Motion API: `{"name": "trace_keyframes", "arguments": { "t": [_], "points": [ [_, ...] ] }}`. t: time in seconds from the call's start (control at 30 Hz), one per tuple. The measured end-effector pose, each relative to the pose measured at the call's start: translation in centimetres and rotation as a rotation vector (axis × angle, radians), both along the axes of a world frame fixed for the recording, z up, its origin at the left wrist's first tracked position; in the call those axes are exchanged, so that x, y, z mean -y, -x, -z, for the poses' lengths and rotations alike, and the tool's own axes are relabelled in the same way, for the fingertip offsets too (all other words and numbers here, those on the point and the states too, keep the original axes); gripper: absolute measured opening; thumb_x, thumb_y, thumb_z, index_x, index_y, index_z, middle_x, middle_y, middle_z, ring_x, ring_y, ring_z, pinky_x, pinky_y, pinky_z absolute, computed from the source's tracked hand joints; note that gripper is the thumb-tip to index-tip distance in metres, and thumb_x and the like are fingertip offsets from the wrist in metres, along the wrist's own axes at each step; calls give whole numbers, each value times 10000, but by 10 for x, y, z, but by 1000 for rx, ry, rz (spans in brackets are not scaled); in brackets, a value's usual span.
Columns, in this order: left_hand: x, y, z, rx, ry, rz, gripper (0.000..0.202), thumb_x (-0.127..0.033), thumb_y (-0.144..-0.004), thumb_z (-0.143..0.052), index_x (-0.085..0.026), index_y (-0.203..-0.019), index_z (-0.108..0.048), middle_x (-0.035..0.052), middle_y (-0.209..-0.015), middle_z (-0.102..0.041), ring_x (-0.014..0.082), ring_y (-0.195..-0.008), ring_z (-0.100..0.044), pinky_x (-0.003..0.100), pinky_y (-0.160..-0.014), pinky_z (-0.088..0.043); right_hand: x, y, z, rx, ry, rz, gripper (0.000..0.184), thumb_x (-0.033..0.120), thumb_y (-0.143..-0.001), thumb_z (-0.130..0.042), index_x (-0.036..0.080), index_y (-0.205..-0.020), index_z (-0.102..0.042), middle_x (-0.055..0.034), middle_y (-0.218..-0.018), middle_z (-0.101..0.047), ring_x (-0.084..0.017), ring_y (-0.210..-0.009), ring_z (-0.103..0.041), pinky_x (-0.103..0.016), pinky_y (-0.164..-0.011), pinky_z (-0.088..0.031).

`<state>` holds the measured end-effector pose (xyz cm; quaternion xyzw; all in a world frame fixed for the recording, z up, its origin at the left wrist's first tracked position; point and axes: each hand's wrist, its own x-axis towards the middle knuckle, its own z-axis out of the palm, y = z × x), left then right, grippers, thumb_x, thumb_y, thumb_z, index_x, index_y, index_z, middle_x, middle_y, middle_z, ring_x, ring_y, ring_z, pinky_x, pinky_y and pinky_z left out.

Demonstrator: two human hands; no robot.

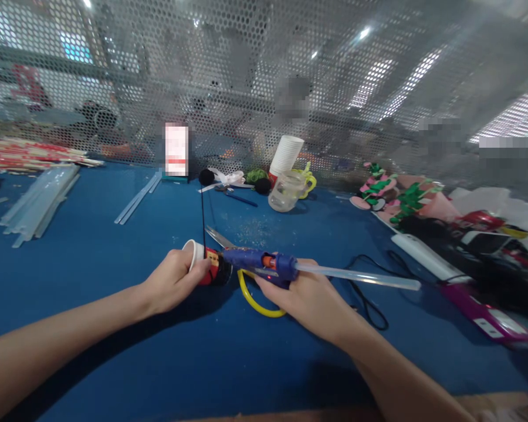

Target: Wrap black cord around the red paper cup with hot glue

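And the left hand (169, 282) is gripping a white-lined, red-and-black paper cup (215, 269) at frame centre, tipped sideways, mouth facing left! The right hand (310, 299) is clutching a blue plastic glue gun (253, 261), nearly level, nozzle aiming left at the cup, translucent glue stick (361, 275) jutting right. Thin black yarn (203, 211) is stretching up, yellow-handled metal scissors (256, 308) lying beneath the gun.

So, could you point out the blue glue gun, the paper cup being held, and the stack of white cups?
Glue gun (251, 259): head view, on its blue body.
Paper cup (213, 258): head view, on its printed side.
Stack of white cups (287, 153): head view, midway along its side.
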<state>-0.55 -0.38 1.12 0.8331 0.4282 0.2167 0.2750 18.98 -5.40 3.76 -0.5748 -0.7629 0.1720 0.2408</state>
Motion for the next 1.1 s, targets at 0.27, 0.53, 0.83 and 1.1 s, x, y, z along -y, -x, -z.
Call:
{"name": "trace_keyframes", "arguments": {
  "t": [0.27, 0.53, 0.83, 1.1],
  "points": [
    [0, 0, 1, 9, 38, -16, 323, -328, -785, -255, -160, -532, -366, -37, -523, -315, 83, -485, -295, 217, -470, -243, 6, 0, -1, -54, 11, -6, 137, 218, -733, -427, 180, -607, -467, 29, -538, -465, -95, -490, -413, -205, -513, -369],
    [-2, 0, 3, 35, 56, -35, 335, -349, -788, -261, -162, -523, -344, -43, -512, -295, 78, -474, -277, 209, -449, -229, 8, 0, 0, -93, 31, 28, 135, 229, -721, -444, 169, -605, -481, 27, -517, -444, -89, -467, -400, -194, -448, -349],
    [-5, 1, 6, 109, 182, -104, 367, -399, -775, -288, -157, -501, -320, -46, -510, -253, 72, -482, -235, 199, -428, -193, 15, 2, 3, -97, 17, 31, 114, 191, -693, -468, 174, -581, -481, 20, -554, -515, -84, -470, -441, -190, -452, -349],
    [-6, 0, 6, 170, 236, -130, 360, -396, -757, -298, -150, -502, -360, -47, -502, -257, 70, -477, -229, 196, -419, -190, 15, 2, 5, -63, 42, -10, 96, 162, -688, -466, 179, -599, -497, 19, -567, -526, -93, -491, -451, -198, -474, -352]
  ]
}}
